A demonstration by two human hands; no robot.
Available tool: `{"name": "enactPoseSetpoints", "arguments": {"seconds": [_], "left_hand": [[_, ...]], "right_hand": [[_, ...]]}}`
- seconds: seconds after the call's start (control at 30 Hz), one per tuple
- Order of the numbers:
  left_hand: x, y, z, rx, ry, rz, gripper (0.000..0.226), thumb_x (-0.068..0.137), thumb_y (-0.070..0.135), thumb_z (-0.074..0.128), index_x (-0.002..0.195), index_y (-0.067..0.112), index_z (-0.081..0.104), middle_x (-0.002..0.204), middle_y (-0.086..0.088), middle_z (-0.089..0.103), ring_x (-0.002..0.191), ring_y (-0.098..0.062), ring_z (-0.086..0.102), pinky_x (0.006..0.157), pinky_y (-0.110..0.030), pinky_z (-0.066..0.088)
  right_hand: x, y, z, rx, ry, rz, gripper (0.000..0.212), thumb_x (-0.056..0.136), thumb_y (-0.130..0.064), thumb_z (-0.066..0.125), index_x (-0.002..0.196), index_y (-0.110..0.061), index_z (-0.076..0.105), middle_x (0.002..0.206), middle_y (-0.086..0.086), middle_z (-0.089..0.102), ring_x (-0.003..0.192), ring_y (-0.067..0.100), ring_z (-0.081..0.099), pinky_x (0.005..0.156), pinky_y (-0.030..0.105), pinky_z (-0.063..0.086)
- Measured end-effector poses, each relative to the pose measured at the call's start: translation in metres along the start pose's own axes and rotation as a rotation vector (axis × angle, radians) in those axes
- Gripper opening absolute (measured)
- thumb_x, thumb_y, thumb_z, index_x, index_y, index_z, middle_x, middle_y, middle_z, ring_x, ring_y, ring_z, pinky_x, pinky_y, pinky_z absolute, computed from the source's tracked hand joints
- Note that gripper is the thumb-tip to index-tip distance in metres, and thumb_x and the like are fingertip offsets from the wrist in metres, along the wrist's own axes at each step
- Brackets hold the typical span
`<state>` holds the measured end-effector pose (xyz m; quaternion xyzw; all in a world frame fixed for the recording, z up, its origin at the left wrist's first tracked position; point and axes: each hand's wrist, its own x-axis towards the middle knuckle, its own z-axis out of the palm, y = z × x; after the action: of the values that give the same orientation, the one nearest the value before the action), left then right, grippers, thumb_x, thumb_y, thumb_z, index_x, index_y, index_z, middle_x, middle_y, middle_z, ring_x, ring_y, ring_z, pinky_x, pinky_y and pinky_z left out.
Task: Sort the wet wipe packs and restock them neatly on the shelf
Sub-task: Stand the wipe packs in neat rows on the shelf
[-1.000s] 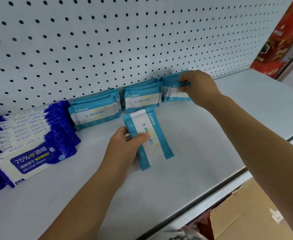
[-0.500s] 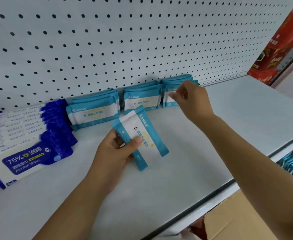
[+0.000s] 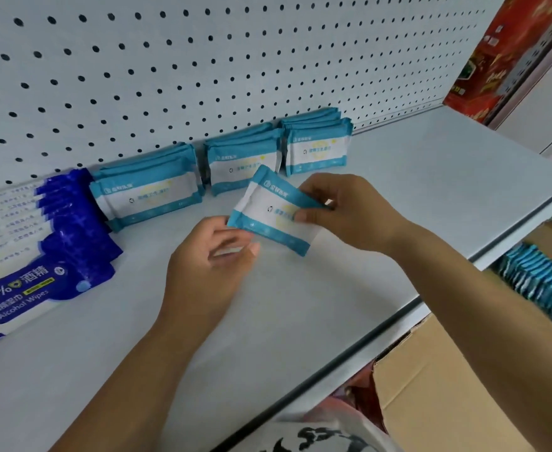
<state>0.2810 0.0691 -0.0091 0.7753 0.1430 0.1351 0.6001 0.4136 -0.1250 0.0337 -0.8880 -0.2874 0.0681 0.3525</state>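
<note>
pack [image 3: 269,214] turned, right hand [image 3: 353,213] now gripping

1. The dark blue packs [image 3: 23,288] at 9 o'clock ran off the left edge, and the print on the rear ones was a blur.
2. The right hand [image 3: 349,213] covered the 3 o'clock end of the held teal pack [image 3: 268,213], whose small print was unreadable.
3. The left hand [image 3: 206,256] was smeared at that pack's 8 o'clock corner, so its grip could not be told.
4. The blurred red box [image 3: 509,50] at 1 o'clock was cut by the top edge.
5. The cardboard box [image 3: 431,402] at 5 o'clock ran off the bottom edge, and the shelf [image 3: 431,177] hid part of the lower teal packs [image 3: 542,288] at 4 o'clock.
</note>
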Motion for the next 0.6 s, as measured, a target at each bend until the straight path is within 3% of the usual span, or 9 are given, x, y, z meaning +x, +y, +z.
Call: {"name": "enactPoseSetpoints", "arguments": {"seconds": [0.07,0.17,0.3,0.4,0.6], "left_hand": [[0.001,-0.002,-0.006,0.255,0.046,0.092,0.035,0.09,0.03,0.076,0.124,0.032,0.065,0.123,0.023,0.067,0.117,0.004,0.059,0.102,-0.017,0.043],[0.004,-0.006,-0.011,0.415,0.039,0.093,0.044,0.091,0.037,0.073,0.133,0.034,0.06,0.132,0.022,0.052,0.124,0.0,0.047,0.106,-0.021,0.033],[0.013,-0.016,-0.011,0.445,0.035,0.087,0.043,0.09,0.035,0.076,0.131,0.031,0.064,0.134,0.013,0.057,0.13,-0.009,0.051,0.107,-0.02,0.032],[0.015,-0.019,-0.011,0.451,0.023,0.069,0.04,0.09,0.032,0.077,0.128,0.027,0.067,0.128,0.017,0.058,0.13,-0.01,0.051,0.108,-0.021,0.031],[0.021,-0.023,-0.011,0.539,-0.028,0.138,0.032,0.088,0.032,0.078,0.119,0.023,0.073,0.136,0.007,0.065,0.131,-0.015,0.051,0.116,-0.035,0.035]], "right_hand": [[0.014,0.016,-0.012,-0.101,0.114,0.014,0.012,0.089,-0.019,0.074,0.099,-0.016,0.068,0.093,-0.001,0.068,0.076,0.01,0.054,0.067,0.018,0.042],[0.041,0.041,-0.032,-0.329,0.219,0.043,0.012,0.091,-0.012,0.065,0.101,-0.017,0.067,0.093,0.001,0.062,0.083,0.022,0.055,0.071,0.03,0.042],[0.073,0.065,-0.047,-0.625,0.229,0.069,0.016,0.098,-0.018,0.055,0.111,-0.018,0.064,0.104,0.004,0.06,0.099,0.027,0.055,0.082,0.041,0.048],[0.09,0.068,-0.047,-0.694,0.259,0.015,0.024,0.098,-0.025,0.059,0.119,-0.014,0.062,0.113,0.007,0.063,0.108,0.029,0.053,0.09,0.043,0.046],[0.101,0.077,-0.042,-0.779,0.343,-0.097,0.029,0.092,-0.019,0.068,0.118,-0.009,0.063,0.125,0.011,0.057,0.111,0.031,0.053,0.093,0.041,0.043]]}}
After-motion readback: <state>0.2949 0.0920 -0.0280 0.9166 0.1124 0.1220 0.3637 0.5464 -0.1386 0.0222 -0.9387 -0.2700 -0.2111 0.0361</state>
